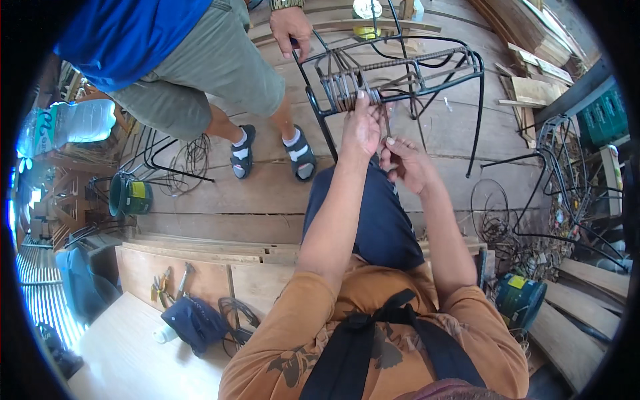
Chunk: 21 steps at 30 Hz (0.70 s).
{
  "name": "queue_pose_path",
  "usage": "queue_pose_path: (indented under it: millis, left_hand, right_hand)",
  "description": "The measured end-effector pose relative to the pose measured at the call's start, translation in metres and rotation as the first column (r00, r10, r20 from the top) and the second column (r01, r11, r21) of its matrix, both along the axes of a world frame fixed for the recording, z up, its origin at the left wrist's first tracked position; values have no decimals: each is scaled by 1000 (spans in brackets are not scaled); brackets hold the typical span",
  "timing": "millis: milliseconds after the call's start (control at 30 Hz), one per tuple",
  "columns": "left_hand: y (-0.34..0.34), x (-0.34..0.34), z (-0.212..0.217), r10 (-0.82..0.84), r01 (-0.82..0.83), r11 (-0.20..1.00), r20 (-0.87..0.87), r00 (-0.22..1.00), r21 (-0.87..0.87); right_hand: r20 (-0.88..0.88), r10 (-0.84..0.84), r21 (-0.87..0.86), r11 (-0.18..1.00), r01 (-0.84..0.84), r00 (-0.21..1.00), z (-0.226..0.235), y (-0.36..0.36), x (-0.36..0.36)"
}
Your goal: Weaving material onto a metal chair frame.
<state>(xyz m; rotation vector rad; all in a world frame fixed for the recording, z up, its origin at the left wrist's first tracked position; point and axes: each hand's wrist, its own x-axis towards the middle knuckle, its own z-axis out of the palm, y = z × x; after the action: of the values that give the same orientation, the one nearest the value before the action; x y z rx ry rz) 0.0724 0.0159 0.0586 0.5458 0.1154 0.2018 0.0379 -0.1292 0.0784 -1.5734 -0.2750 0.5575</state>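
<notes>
Metal chair frame, black, stands on the plank floor just past my knees, tilted or upright I can't tell b/c the fisheye bends its bars; some lower bars are lost behind my arms & navy trousers. Brown wrapping is wound in close turns round its near bar, toward the L end. My L hand is up against those turns, thumb side showing; other fingertips are hidden, so can't tell if it's gripping or only pressing. My R hand, lower & nr the L wrist, is pinched narrow on a thin brown strand that runs up twd the wrapping; its bottom end is hard to make out. Co-worker's hand rests at the far L corner of the frame; that person's head is cut off by the top edge. L of me, pliers, a hammer & a navy pouch lie on a bench, its edge running into the dark rim. Green bucket sits farther L; wire coil to the R is too tangled to trace.
</notes>
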Motion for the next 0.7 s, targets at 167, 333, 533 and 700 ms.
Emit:
queue_pose_path:
  millis: [167, 333, 533, 700]
  left_hand:
    - [-2, -5, -5, -17, 14, 999, -109, 994, -29]
    - [-3, -9, -4, 44, -38, 998, -148, 988, 46]
    - [-12, -3, -5, 92, -92, 996, -57, 994, 16]
    - [-16, -5, 9, 233, -227, 972, -115, 966, 60]
  right_hand:
    - [-133, 227, -51, 971, -235, 965, 25, -21, -1]
    - [621, 45, 23, 997, -75, 782, 67, -4, 17]
    - [127, 1, 403, 914, -53, 992, 75, 34, 33]
    - [154, -234, 299, 937, 180, 960, -8, 16, -10]
